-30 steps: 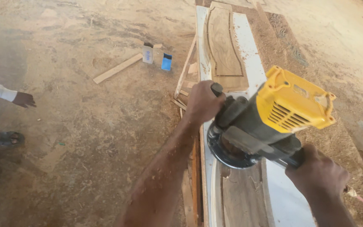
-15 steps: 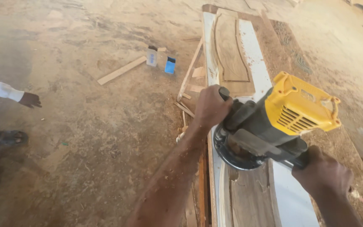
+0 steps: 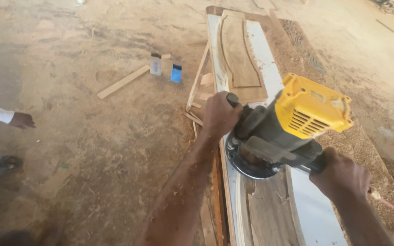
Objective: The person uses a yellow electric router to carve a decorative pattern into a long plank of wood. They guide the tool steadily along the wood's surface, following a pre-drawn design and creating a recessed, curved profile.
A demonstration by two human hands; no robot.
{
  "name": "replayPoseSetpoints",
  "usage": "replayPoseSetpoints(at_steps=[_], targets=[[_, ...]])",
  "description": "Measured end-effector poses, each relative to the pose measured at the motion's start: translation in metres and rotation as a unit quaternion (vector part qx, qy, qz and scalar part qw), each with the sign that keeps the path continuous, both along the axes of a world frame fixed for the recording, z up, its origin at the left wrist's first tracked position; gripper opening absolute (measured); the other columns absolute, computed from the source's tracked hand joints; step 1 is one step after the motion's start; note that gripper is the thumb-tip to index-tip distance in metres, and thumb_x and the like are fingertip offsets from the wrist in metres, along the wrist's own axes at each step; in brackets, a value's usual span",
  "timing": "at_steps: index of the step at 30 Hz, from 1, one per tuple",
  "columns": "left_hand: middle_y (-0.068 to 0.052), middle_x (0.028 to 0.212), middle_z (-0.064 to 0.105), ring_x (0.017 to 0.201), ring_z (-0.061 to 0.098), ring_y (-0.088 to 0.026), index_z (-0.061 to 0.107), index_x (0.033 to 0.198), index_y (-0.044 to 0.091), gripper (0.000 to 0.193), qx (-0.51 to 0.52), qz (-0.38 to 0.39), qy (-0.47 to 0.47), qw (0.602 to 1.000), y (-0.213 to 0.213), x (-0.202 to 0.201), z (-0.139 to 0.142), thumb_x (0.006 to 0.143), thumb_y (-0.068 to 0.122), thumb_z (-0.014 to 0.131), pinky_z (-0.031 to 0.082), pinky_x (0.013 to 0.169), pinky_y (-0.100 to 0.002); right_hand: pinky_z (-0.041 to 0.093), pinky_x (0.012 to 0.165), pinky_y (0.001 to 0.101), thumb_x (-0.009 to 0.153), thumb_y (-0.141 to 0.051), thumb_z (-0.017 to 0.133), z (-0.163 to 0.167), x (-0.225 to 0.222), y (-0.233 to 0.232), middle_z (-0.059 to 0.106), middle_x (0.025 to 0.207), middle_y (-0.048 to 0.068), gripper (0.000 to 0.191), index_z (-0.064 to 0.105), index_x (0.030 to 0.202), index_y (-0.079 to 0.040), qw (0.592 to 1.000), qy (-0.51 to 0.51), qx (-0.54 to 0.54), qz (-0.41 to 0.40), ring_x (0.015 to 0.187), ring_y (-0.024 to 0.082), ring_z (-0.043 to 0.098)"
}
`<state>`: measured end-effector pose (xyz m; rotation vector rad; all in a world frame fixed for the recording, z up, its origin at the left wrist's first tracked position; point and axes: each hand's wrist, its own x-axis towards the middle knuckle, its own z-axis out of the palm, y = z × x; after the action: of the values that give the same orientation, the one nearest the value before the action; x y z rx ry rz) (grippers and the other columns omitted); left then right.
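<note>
- Head view: the right hand (image 3: 340,175) is wrapped around the rear handle of the router (image 3: 283,130); the left hand (image 3: 219,115) is clenched on its front knob.
- The router base sits on the door panel (image 3: 270,214), at the white border beside the carved wood centre.
- Advice: hold the base flat, keep both grips firm, feed steadily along the groove.
- Hidden: the bit and cut line lie under the base; the cord (image 3: 393,205) runs out of frame.
- Far left, another person's hand (image 3: 21,120) hangs over the sawdust floor (image 3: 92,150); small boxes (image 3: 165,68) are too small to identify.

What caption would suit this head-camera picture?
Both hands, left and right, grip a yellow-topped router on a white-edged wooden door panel.
</note>
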<state>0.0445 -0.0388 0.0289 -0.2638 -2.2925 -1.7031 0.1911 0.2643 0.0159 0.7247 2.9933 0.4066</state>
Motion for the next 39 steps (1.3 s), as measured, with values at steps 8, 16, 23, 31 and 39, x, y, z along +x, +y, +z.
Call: replayPoseSetpoints(at_steps=[8,16,23,31,39], targets=[[-0.023,0.083,0.072,0.083,0.070,-0.042,0.072,0.086,0.001,0.024,-0.019,-0.007,-0.027,0.999,0.006,0.011,0.004,0.075,0.023,0.073,0.055,0.074,-0.048,0.057,0.083,0.0455,0.086,-0.048,0.066,-0.002,0.019,0.009,0.075,0.093,0.003,0.031,0.062,0.107,-0.026,0.999,0.001,0.029,-0.025,0.087,0.027,0.076],[-0.023,0.091,0.072,0.092,0.068,-0.043,0.071,0.093,0.001,0.028,-0.022,0.002,-0.052,0.998,0.006,0.011,0.013,0.075,0.023,0.073,0.054,0.079,-0.049,0.058,0.083,0.0477,0.081,-0.046,0.068,0.005,0.018,0.007,0.079,0.099,0.003,0.034,0.066,0.107,-0.024,0.999,0.036,0.010,0.013,0.094,0.027,0.077],[-0.024,0.089,0.073,0.091,0.071,-0.043,0.072,0.091,0.000,0.028,-0.008,-0.040,-0.061,0.997,0.018,0.009,0.002,0.078,0.025,0.071,0.057,0.081,-0.046,0.058,0.086,0.0474,0.089,-0.050,0.064,-0.010,0.015,0.029,0.077,0.098,0.005,0.032,0.063,0.110,-0.026,0.998,-0.011,0.063,-0.016,0.092,0.028,0.075],[-0.019,0.090,0.074,0.084,0.075,-0.035,0.071,0.092,0.003,0.026,-0.030,-0.064,-0.129,0.989,0.012,0.004,0.007,0.078,0.024,0.070,0.059,0.077,-0.043,0.060,0.084,0.0474,0.088,-0.054,0.064,-0.018,0.017,0.034,0.075,0.096,0.004,0.034,0.063,0.103,-0.023,0.998,0.058,0.001,0.021,0.091,0.029,0.074],[-0.022,0.094,0.074,0.091,0.071,-0.039,0.072,0.095,0.002,0.029,-0.017,-0.029,-0.041,0.999,0.006,0.004,0.002,0.075,0.023,0.073,0.057,0.080,-0.044,0.057,0.085,0.0508,0.081,-0.051,0.071,-0.008,0.013,0.011,0.079,0.098,0.002,0.032,0.066,0.105,-0.029,0.999,0.027,0.039,-0.003,0.093,0.029,0.077]])
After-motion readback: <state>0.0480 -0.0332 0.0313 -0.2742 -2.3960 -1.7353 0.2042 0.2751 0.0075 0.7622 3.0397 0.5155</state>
